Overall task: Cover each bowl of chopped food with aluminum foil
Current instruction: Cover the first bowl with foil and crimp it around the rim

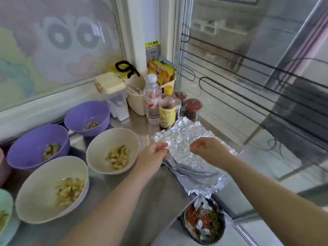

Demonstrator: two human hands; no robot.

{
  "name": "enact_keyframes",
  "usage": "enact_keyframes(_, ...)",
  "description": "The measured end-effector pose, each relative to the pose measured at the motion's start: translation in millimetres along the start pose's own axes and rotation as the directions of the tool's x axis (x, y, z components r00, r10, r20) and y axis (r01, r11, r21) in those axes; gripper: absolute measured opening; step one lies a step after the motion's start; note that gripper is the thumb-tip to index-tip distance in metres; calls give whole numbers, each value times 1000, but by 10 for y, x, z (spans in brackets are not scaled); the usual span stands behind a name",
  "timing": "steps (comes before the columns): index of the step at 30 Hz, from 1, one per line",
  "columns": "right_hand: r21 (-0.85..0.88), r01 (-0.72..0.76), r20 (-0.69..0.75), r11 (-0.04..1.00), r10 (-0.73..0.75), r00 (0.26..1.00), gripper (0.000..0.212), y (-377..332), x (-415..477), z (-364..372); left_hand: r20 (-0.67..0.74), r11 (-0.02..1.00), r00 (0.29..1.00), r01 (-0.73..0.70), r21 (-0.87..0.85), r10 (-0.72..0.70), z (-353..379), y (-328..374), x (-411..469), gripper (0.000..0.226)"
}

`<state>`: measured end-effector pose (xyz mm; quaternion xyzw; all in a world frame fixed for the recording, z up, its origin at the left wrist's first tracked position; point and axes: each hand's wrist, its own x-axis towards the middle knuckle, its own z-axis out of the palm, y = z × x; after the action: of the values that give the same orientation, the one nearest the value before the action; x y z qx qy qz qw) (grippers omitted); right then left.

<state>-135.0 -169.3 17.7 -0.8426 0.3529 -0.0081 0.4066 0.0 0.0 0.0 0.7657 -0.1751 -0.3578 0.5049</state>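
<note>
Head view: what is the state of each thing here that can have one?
foil sheet, crumpled, pinched by left hand and right hand.
near beige bowl, uncovered.
far beige bowl, uncovered.
near purple bowl, uncovered.
far purple bowl, uncovered.
water bottle, capped, upright.
sauce bottle, capped, upright.
cream box, lid shut.

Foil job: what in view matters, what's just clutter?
Job: foil sheet, pinched by left hand and right hand; far purple bowl, near purple bowl, far cream bowl, near cream bowl, all uncovered.
Clutter: water bottle, sauce bottle, red-lidded jar, cream caddy.
</note>
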Motion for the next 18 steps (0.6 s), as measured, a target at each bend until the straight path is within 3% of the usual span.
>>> enact_keyframes(8, -479, 106, 289, 871, 43, 956, 61, 375, -13, 288, 54, 993, 992, 112, -27, -110, 259, -343, 130, 29)
enact_keyframes(10, -509, 89, 285, 856, 70, 956, 58, 408, 3, 337, 51, 991, 991, 126, -36, -124, 293, -391, 162, 33)
enact_keyframes(14, -521, 80, 243, 850, 58, 968, 25, 435, 27, 423, 67, 983, 983, 177, -53, -173, 321, -416, 170, 33)
enact_keyframes(18, -509, 43, 184, 860, 60, 981, 33, 444, 43, 439, 70, 974, 976, 213, -84, -207, 329, -396, 165, 33)
